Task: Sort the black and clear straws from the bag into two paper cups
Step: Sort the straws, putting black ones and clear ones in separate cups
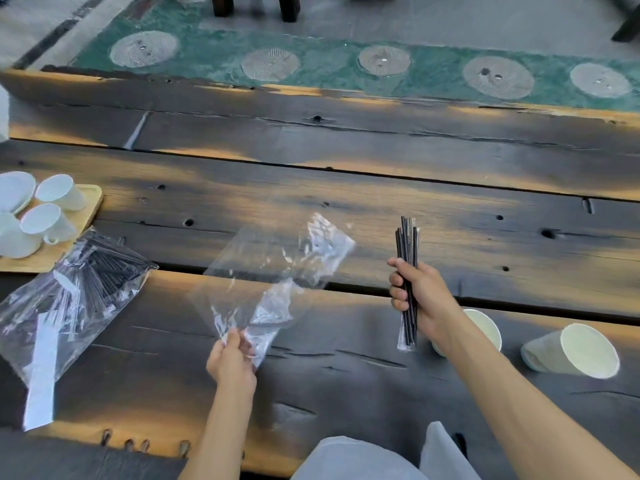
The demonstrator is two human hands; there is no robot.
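One view only, head-worn, wide-angle. Looks forward and down across the table (346, 188); both hands close in the lower frame, floor beyond the far edge. Straight lines bow near the borders.

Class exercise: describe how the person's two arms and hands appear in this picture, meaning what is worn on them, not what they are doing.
Both forearms are bare as far as the picture shows; no sleeve is in view. The left hand and right hand wear no gloves, and no ring, watch or bracelet is visible on either wrist or the fingers that show.
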